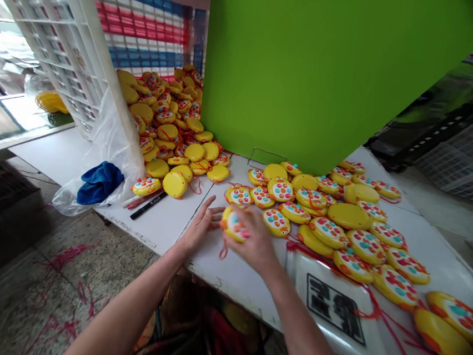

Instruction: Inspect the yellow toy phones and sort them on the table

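Observation:
My right hand (pixel 255 241) is wrapped round a yellow toy (pixel 234 225) with coloured buttons on a white face, slightly blurred. A red cord loop dangles below it. To its left, my left hand (pixel 202 224) has its fingers stretched toward the toy; it holds nothing, and I cannot tell whether its fingertips touch. Many similar toys (pixel 281 189) lie to the right, some with the button face up and others showing a plain yellow back. A larger heap of them (pixel 168 132) fills the space at the back left.
A green panel (pixel 305 67) stands behind the table. Left are a white plastic crate (pixel 78 39), a blue cloth (pixel 100 183) on clear plastic and a black marker (pixel 148 205). A clear bag with black print (pixel 335 310) lies at the front right, with red cords beside it.

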Demonstrator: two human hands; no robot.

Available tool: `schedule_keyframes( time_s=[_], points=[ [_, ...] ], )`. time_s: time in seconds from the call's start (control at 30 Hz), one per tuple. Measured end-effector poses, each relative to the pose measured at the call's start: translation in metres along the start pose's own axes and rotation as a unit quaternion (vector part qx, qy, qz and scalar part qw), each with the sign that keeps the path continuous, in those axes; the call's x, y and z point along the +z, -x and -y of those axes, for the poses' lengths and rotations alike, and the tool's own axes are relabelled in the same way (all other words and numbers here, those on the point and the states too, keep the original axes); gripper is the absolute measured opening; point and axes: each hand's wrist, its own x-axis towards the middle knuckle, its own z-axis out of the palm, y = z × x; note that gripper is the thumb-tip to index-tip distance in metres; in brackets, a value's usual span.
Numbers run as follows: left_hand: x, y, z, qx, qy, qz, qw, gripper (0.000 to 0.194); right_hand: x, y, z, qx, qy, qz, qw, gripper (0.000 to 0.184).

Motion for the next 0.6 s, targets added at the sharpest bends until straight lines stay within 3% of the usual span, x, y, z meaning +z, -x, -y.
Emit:
schedule_keyframes(
  time_s=[0.1,0.13,0.17,0.23,0.27,0.33,0.43,0.5,0.57,0.6],
  points=[
    [-0.002,-0.003,0.005,0.03,-0.041,-0.08,0.996,0.065,-0.029,0.013,0.001,0.061,0.04,-0.209,0.975,0.069],
    [-0.002,-0.004,0.006,0.036,-0.056,-0.114,0.991,0.063,-0.031,0.023,0.001,0.072,0.068,-0.244,0.965,0.072],
    [-0.003,-0.005,0.007,0.038,-0.065,-0.143,0.987,0.062,-0.029,0.034,0.0,0.06,0.093,-0.219,0.969,0.07],
    [-0.004,-0.008,0.009,0.036,-0.071,-0.177,0.981,0.061,-0.014,0.057,-0.004,0.025,0.118,-0.034,0.992,0.064],
    [-0.004,-0.009,0.01,0.032,-0.074,-0.182,0.98,0.059,-0.004,0.066,-0.007,0.031,0.135,0.024,0.99,0.063],
    [-0.005,-0.011,0.012,0.027,-0.088,-0.176,0.98,0.054,0.013,0.076,-0.013,0.046,0.148,0.094,0.983,0.063],
    [-0.005,-0.011,0.012,0.027,-0.111,-0.163,0.98,0.045,0.016,0.063,-0.019,0.05,0.121,0.144,0.981,0.051],
    [-0.005,-0.01,0.011,0.025,-0.119,-0.162,0.979,0.039,-0.003,0.043,-0.015,0.051,0.062,0.176,0.981,0.042],
    [-0.005,-0.01,0.01,0.019,-0.123,-0.161,0.979,0.035,-0.032,0.021,-0.004,0.058,-0.007,0.156,0.986,0.041],
    [-0.005,-0.009,0.009,0.015,-0.123,-0.158,0.98,0.034,-0.047,0.012,0.004,0.063,-0.025,0.1,0.993,0.043]
  ],
)
